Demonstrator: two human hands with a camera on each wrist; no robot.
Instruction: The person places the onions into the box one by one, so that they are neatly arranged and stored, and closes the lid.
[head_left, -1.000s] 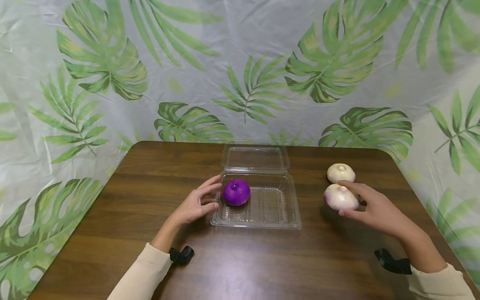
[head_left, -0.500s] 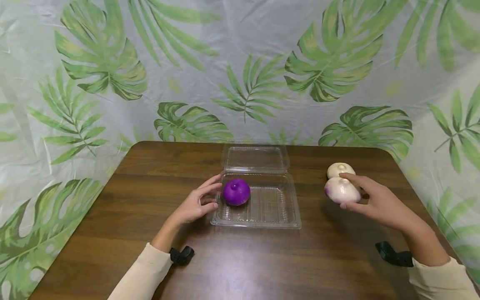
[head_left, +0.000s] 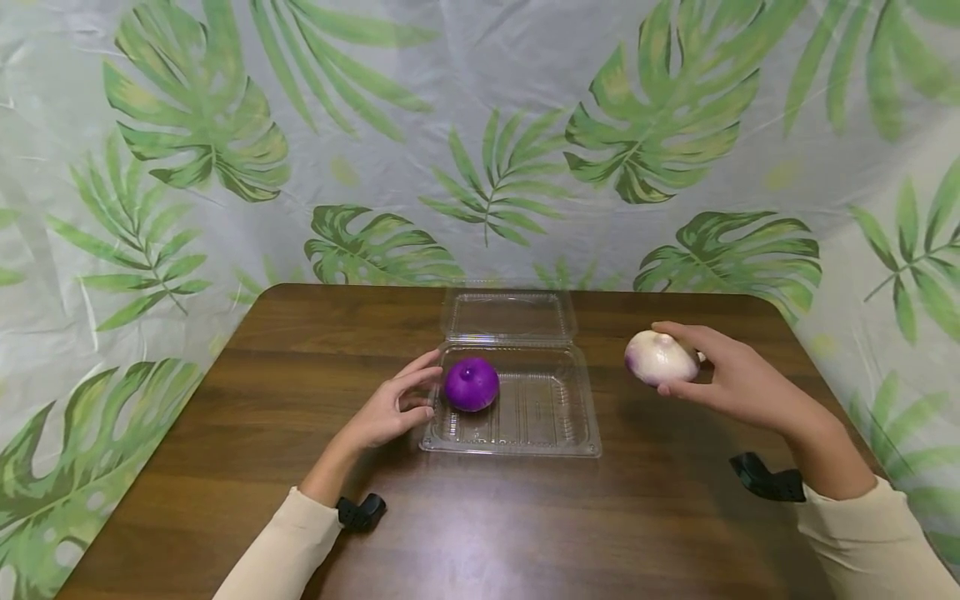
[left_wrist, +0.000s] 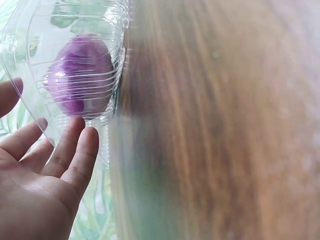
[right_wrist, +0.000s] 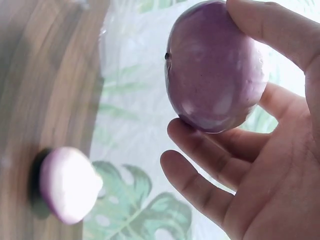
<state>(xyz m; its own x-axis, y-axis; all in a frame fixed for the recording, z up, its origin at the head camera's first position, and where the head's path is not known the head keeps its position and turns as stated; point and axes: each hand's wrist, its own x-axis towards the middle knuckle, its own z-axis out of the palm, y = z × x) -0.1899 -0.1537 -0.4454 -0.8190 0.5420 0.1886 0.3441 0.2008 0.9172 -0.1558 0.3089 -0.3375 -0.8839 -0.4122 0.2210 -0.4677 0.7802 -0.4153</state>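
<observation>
My right hand point(head_left: 742, 383) grips a white onion point(head_left: 660, 360) with a purple flush between thumb and fingers, up over the table right of the container. From below, the right wrist view shows this onion's purple underside. A second pale onion point(right_wrist: 70, 185) sits on the table; the held onion and hand mostly hide it in the head view. A bright purple onion point(head_left: 471, 385) lies in the left part of a clear plastic clamshell container point(head_left: 592, 417). My left hand point(head_left: 393, 408) rests at the container's left side, fingers relaxed, fingertips right at its rim, holding nothing.
The container's clear lid point(head_left: 510, 317) lies folded back toward the far edge of the brown wooden table point(head_left: 480, 525). Behind the table hangs a leaf-patterned cloth point(head_left: 495, 125). Each wrist wears a black camera mount.
The right hand has lifted the white onion from in front of the other pale one, moving it up and slightly left. The left hand and purple onion have stayed put.
</observation>
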